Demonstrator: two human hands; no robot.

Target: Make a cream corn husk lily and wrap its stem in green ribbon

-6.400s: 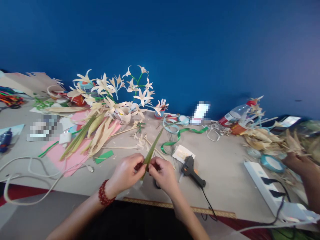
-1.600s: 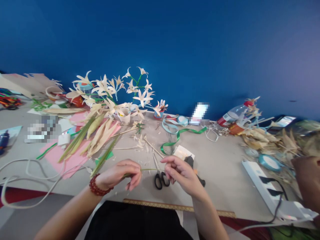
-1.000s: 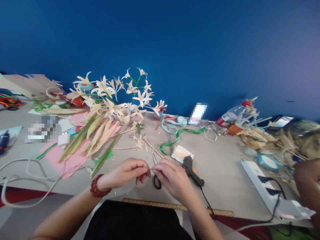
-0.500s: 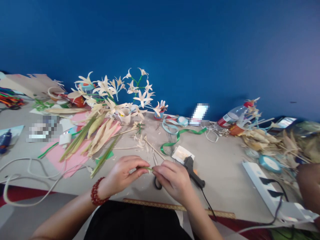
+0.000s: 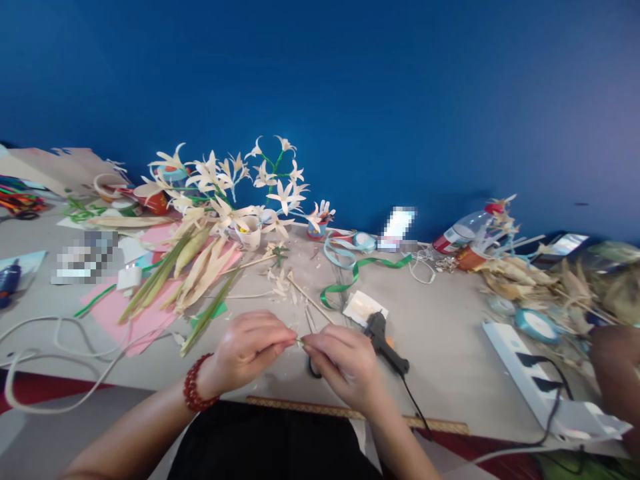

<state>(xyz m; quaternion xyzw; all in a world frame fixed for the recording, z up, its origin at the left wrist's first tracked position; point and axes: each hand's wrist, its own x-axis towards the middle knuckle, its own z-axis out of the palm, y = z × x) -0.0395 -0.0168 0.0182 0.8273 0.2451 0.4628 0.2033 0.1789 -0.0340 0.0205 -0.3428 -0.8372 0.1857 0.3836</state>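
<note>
My left hand, with a red bead bracelet at the wrist, pinches one end of a thin green strip. Fingertips of my right hand close on its other end, so only a sliver shows between the hands. Whether the strip is husk or ribbon I cannot make out. Below the fingers lie scissors, partly covered by my right hand. A black glue gun rests just right of that hand, beside a white card. Green corn husks lie left of my left hand.
Husk flowers stand in cups at the back. A green ribbon curls behind my hands. At right are a white power strip, a bottle and another person's arm. A patterned strip runs along the table's front edge.
My hands have drawn slightly closer, and less of the green strip shows between them. The left fingers have curled in, closing the gap between thumb and forefinger.
</note>
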